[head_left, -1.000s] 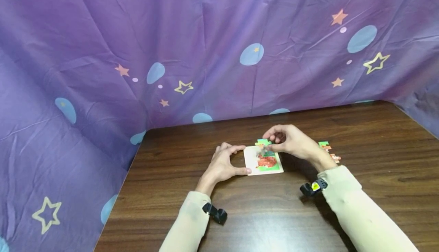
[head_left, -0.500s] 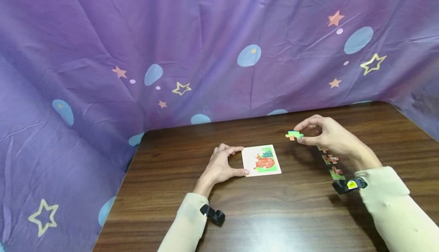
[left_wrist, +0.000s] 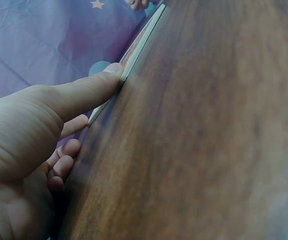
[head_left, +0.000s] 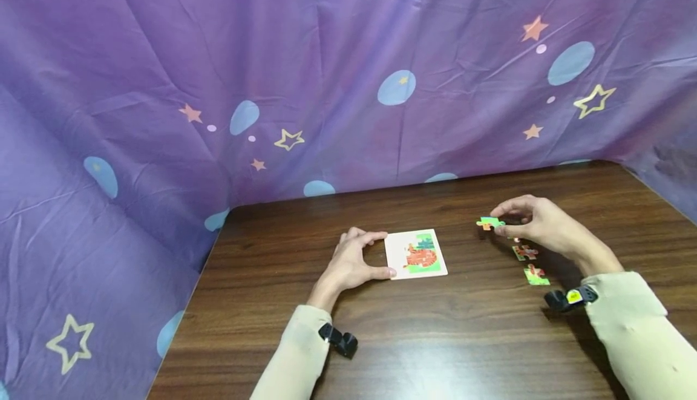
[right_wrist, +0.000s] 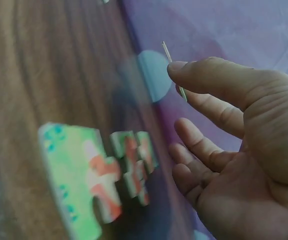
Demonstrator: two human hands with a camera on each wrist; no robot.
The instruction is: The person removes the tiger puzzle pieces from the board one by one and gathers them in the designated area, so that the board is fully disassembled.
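A square white puzzle board (head_left: 400, 256) lies on the table, with red and green pieces fitted in its right part. My left hand (head_left: 350, 261) holds it by its left side, thumb at the near corner and index finger at the far one. In the left wrist view, the thumb of that hand (left_wrist: 49, 115) touches the corner of the board's edge. To the right, my right hand (head_left: 550, 227) pinches a green and orange puzzle piece (head_left: 489, 223) between thumb and fingertips, above the table. The right wrist view shows this piece edge-on, its other fingers loosely bent below.
Loose puzzle pieces lie in a column near the right hand, including a red one (head_left: 525, 253) and a green and red one (head_left: 536, 275). A purple curtain (head_left: 348, 85) hangs along the back edge of the brown wooden table (head_left: 305, 230).
My right hand has moved right from over the board, carrying the pinched puzzle piece, then slightly nearer to me above the loose pieces. My left hand has stayed at the board.
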